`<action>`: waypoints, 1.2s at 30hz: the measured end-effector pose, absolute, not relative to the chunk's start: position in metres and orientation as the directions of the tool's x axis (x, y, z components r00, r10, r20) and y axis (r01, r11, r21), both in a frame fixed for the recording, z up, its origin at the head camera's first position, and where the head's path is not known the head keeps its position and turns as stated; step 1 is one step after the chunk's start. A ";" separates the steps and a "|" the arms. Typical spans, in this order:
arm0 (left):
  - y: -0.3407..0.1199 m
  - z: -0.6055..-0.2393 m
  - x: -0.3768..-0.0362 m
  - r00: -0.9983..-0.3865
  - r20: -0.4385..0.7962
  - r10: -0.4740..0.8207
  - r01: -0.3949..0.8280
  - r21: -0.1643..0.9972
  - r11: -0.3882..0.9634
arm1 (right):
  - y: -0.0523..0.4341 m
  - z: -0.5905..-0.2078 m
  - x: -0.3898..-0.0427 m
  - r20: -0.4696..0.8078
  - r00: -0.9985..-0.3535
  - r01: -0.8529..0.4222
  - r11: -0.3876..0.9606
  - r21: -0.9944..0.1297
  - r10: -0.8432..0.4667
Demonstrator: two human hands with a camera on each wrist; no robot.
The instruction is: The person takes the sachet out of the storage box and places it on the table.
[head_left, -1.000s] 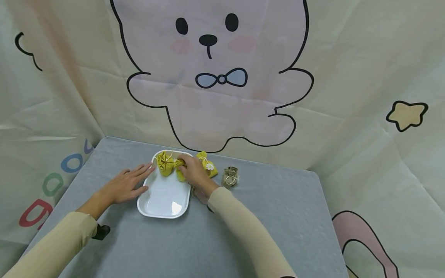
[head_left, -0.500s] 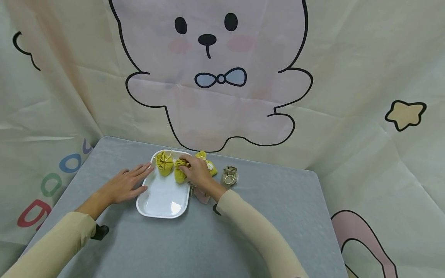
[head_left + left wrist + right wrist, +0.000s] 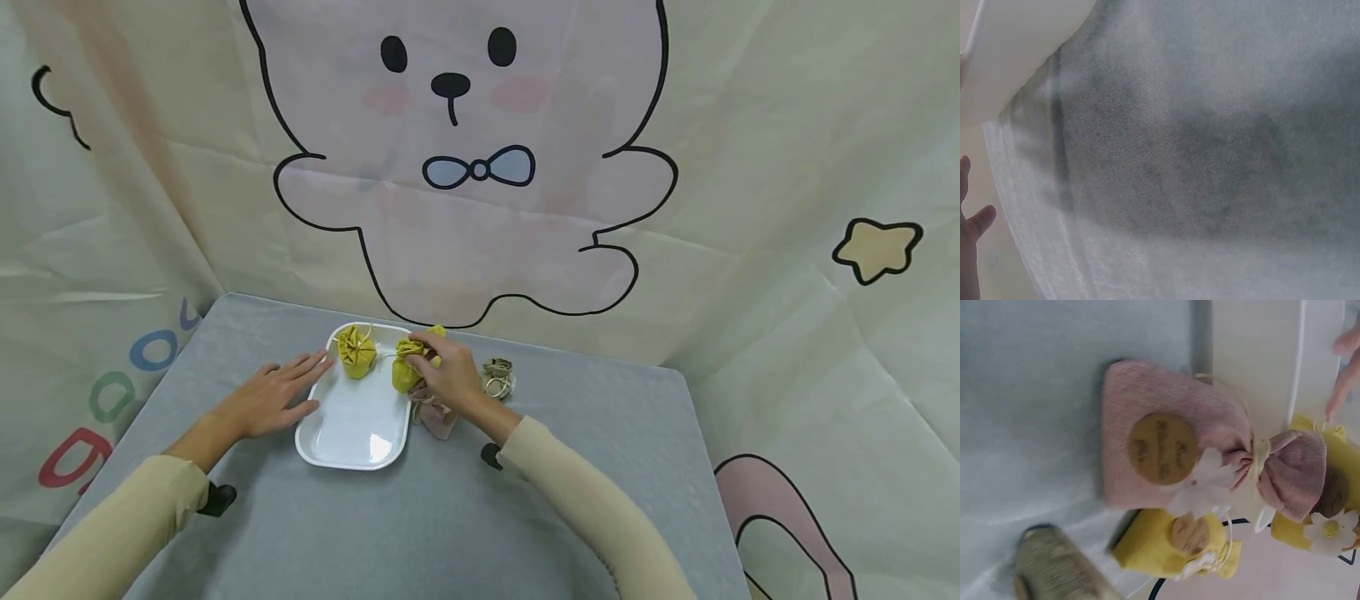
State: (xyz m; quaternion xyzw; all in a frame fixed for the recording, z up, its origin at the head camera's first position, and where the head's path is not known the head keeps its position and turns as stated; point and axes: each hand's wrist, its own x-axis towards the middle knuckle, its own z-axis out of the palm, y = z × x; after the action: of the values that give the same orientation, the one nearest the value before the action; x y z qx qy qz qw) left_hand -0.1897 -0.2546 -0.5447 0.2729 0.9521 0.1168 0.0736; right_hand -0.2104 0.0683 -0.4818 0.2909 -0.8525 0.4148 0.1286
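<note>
Head view: right grip (image 3: pixel 452 372) pinches a yellow pouch (image 3: pixel 405 374), left grip (image 3: pixel 272 401) spread against the white tray (image 3: pixel 347 423).

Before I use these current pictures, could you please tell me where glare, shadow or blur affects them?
Head view: bright glare near the lower right of the white rounded-rectangular tray; left wrist view: a broad, soft-edged shadow across the grey cloth-covered tabletop; right wrist view: soft focus, leaving handwriting on the round brown label of the pink fabric drawstring pouch hard to read.
</note>
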 end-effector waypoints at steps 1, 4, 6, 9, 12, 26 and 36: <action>-0.255 -0.545 -0.190 -0.840 -0.076 0.537 0.502 0.264 0.824 | 0.072 -0.482 -0.209 0.472 -0.793 -0.609 0.486 -0.627 -0.384; -0.254 -0.544 -0.190 -0.839 -0.075 0.539 0.503 0.268 0.822 | 0.083 -0.480 -0.206 0.520 -0.768 -0.641 0.464 -0.612 -0.374; -0.254 -0.545 -0.190 -0.837 -0.079 0.541 0.505 0.267 0.821 | 0.090 -0.479 -0.204 0.553 -0.747 -0.665 0.443 -0.602 -0.369; -0.254 -0.545 -0.191 -0.837 -0.084 0.541 0.506 0.261 0.822 | 0.099 -0.476 -0.201 0.591 -0.720 -0.693 0.409 -0.594 -0.364; -0.254 -0.544 -0.192 -0.837 -0.084 0.540 0.505 0.261 0.823 | 0.107 -0.472 -0.199 0.616 -0.702 -0.711 0.388 -0.586 -0.356; -0.255 -0.541 -0.192 -0.834 -0.075 0.546 0.508 0.279 0.815 | 0.131 -0.465 -0.198 0.657 -0.673 -0.737 0.380 -0.558 -0.340; -0.255 -0.542 -0.190 -0.836 -0.073 0.544 0.507 0.278 0.816 | 0.145 -0.470 -0.193 0.656 -0.683 -0.729 0.370 -0.576 -0.323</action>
State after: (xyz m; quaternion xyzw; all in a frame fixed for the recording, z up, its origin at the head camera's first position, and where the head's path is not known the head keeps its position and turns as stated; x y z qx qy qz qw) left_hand -0.1899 -0.2549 -0.5419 0.2764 0.9501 0.1244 0.0744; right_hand -0.1926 0.1452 -0.4704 0.3298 -0.7971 0.4538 0.2234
